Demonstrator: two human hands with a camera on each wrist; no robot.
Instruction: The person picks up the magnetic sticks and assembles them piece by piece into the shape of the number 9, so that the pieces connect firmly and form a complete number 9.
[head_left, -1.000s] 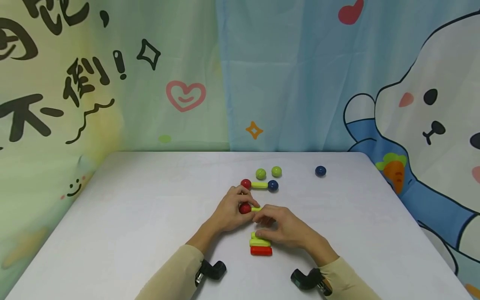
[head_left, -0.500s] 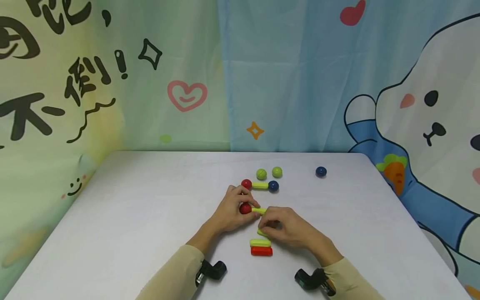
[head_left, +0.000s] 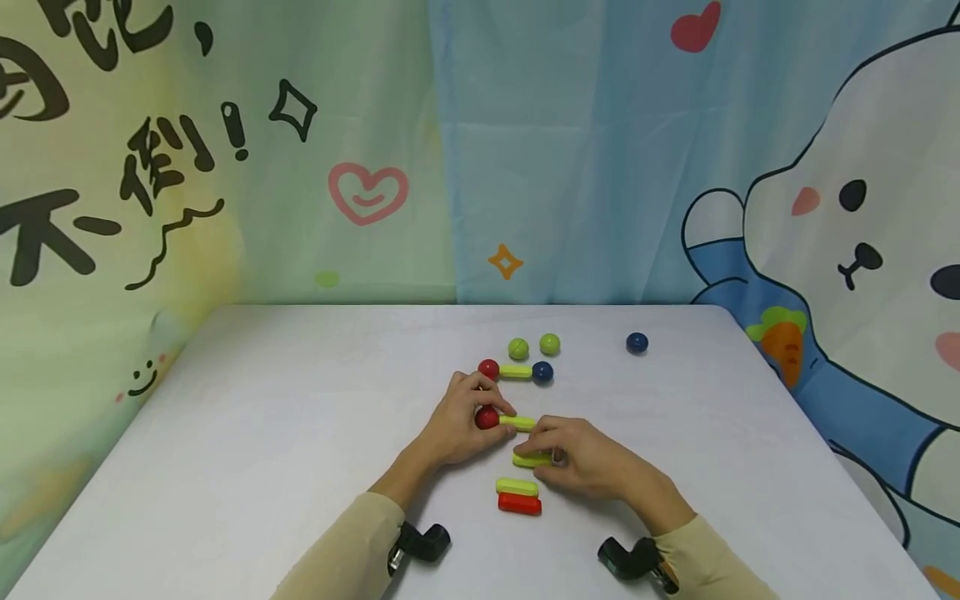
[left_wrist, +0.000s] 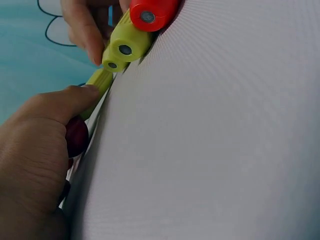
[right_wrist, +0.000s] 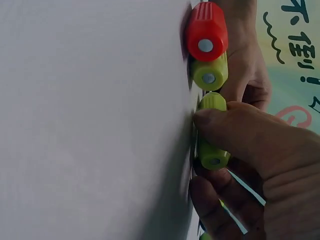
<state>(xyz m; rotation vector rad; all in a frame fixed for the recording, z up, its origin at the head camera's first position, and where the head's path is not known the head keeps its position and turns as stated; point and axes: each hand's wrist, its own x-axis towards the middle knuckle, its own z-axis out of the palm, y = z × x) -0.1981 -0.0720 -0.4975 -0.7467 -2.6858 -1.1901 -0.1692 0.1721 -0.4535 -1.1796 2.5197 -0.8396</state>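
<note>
My left hand (head_left: 465,421) rests on the table, pinching a yellow-green magnetic rod (head_left: 517,423) that has a red ball (head_left: 487,417) at its left end. In the left wrist view the thumb presses along that rod. Just in front of it, my right hand (head_left: 588,457) pinches another yellow-green magnetic rod (head_left: 530,459) between thumb and fingers; the right wrist view shows its round metal end (right_wrist: 214,161). Nearer me, one more yellow-green rod (head_left: 517,487) lies alongside a red rod (head_left: 519,504).
Behind the left hand lies a yellow-green rod (head_left: 515,372) joined to a red ball (head_left: 489,369) and a blue ball (head_left: 542,372). Two green balls (head_left: 518,348) sit beyond it. A lone blue ball (head_left: 637,343) is farther right. A printed curtain (head_left: 540,167) hangs behind the white table (head_left: 315,400).
My right hand has drawn one yellow-green rod away from the nearby rods, forward and to the right. The left hand keeps its grip on the rod with the red ball.
</note>
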